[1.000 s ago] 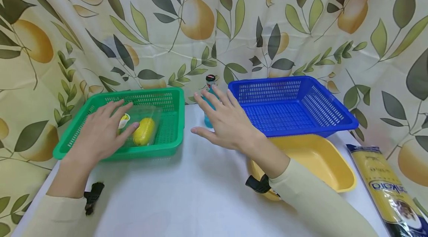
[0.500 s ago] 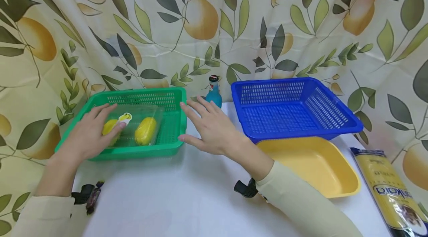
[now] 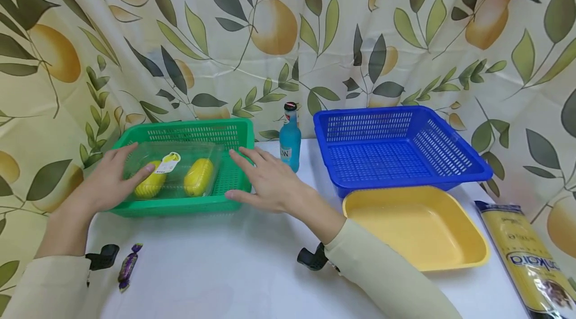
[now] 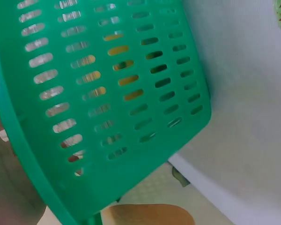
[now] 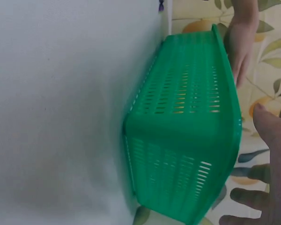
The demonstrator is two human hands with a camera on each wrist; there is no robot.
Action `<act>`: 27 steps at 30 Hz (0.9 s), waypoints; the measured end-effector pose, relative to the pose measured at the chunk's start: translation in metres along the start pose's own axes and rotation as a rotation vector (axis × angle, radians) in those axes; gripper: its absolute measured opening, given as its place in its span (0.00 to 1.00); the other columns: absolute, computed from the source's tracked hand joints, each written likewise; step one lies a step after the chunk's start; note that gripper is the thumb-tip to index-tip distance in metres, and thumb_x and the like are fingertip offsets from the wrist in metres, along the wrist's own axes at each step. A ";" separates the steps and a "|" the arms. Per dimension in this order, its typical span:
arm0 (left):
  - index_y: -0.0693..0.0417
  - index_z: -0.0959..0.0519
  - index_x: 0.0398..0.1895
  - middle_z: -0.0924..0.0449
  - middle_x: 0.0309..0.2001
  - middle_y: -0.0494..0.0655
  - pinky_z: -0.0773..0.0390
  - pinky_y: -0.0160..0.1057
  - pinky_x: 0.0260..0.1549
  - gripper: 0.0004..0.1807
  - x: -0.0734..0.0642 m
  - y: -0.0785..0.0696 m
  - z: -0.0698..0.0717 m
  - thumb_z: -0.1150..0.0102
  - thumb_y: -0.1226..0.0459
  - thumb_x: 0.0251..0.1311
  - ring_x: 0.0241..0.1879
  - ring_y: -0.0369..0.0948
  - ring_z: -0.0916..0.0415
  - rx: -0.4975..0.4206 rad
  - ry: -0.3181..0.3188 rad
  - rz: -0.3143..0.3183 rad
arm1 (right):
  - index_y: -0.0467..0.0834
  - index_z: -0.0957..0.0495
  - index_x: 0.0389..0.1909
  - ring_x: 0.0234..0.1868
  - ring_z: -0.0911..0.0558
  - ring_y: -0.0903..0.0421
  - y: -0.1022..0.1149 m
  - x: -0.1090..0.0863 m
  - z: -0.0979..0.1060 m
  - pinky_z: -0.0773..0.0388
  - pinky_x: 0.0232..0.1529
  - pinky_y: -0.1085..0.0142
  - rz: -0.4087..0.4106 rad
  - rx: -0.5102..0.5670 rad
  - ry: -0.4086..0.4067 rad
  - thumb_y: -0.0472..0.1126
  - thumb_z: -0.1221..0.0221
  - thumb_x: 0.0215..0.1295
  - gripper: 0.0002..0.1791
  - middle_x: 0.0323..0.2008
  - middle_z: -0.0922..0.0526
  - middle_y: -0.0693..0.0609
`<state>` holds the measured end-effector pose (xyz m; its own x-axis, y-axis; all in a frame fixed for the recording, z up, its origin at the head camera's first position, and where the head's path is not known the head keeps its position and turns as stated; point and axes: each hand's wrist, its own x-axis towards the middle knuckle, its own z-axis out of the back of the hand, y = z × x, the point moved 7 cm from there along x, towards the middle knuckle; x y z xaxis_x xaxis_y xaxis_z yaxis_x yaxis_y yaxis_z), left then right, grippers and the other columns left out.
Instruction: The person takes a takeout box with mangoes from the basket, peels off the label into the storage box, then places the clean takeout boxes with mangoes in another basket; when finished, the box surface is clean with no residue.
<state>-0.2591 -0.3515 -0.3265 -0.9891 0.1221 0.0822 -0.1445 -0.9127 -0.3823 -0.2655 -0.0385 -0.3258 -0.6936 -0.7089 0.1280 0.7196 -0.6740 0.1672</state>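
Over the green basket (image 3: 180,205): both hands are hovering around its ends; contact with the rim, can't tell on the left, apart on the right.
Clear package (image 3: 175,182): lying inside the basket, toward its left, two yellow pieces (image 3: 199,177) showing through the lid, label on top.
Main risk: basket tipping or sliding if one side is taking force before the other; uneven grip would be the cause.
Package risk: sliding across the basket floor if the basket is tilting, since a gap is showing on its right; left thumb could also be snagging the lid.
Bottle risk: blue bottle (image 3: 290,145) is standing upright just behind the right hand; a backward swing could be knocking it over.
Left hand (image 3: 105,181): reaching in from lower left, lying over the basket's left end, thumb pointing across the package; fingers relaxed, gripping nothing.
Right hand (image 3: 270,179): forearm slanting in from lower right, fingertips reaching over the right rim; fingers spread, holding nothing.
Wrapped candy (image 3: 128,267): lying on the worktop (image 3: 216,274), near the left wrist.
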 end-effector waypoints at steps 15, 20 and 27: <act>0.73 0.56 0.79 0.52 0.74 0.81 0.45 0.80 0.61 0.48 0.006 0.017 -0.003 0.55 0.42 0.77 0.70 0.79 0.52 -0.006 0.045 0.060 | 0.59 0.57 0.84 0.78 0.38 0.44 -0.011 0.005 -0.014 0.27 0.66 0.42 -0.061 0.086 0.082 0.78 0.54 0.68 0.50 0.82 0.49 0.50; 0.74 0.58 0.79 0.54 0.74 0.82 0.46 0.79 0.62 0.50 0.007 0.018 -0.005 0.57 0.41 0.77 0.70 0.80 0.53 -0.015 0.084 0.079 | 0.57 0.55 0.84 0.78 0.38 0.44 -0.012 0.007 -0.014 0.27 0.66 0.42 -0.073 0.089 0.108 0.78 0.52 0.66 0.52 0.82 0.49 0.51; 0.76 0.64 0.78 0.58 0.74 0.85 0.45 0.79 0.61 0.52 0.005 0.019 -0.013 0.62 0.39 0.78 0.68 0.82 0.52 -0.020 0.203 0.114 | 0.55 0.53 0.84 0.78 0.39 0.44 -0.010 0.010 -0.011 0.28 0.67 0.42 -0.082 0.083 0.137 0.78 0.48 0.65 0.54 0.82 0.49 0.50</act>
<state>-0.2673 -0.3630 -0.3457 -0.9842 0.0966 -0.1481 -0.0303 -0.9174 -0.3968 -0.2790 -0.0411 -0.3375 -0.7350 -0.6777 -0.0229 0.6517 -0.7153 0.2523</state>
